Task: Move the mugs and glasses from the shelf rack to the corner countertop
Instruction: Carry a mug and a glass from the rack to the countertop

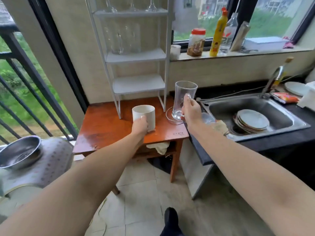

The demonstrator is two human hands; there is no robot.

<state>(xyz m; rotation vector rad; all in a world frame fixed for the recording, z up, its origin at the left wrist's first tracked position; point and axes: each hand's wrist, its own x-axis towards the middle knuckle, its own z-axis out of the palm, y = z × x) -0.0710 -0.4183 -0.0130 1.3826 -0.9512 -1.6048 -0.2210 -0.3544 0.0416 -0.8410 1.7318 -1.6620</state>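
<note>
The left hand (140, 125) is wrapped around a plain white mug (144, 116), a straight-sided cylinder with a matte off-white wall and an open, empty mouth; its base sits on or just above the reddish-brown wooden worktop (105, 126), near the front edge, and which of the two cannot be told. The right hand (190, 110) is closed on the handle of a clear glass mug (184, 99), tall, slightly waisted, with a thick heavy base, held upright at the worktop's right end, just beside the steel sink (255, 106). Behind both stands a white shelf rack (136, 57) on thin legs: its two lower shelves are bare, the next one up carries a cluster of tall clear glasses (122, 40), blurred together, and the top level shows stemmed glasses (133, 5) cut off by the frame. Stacked plates (252, 120) lie in the sink.
</note>
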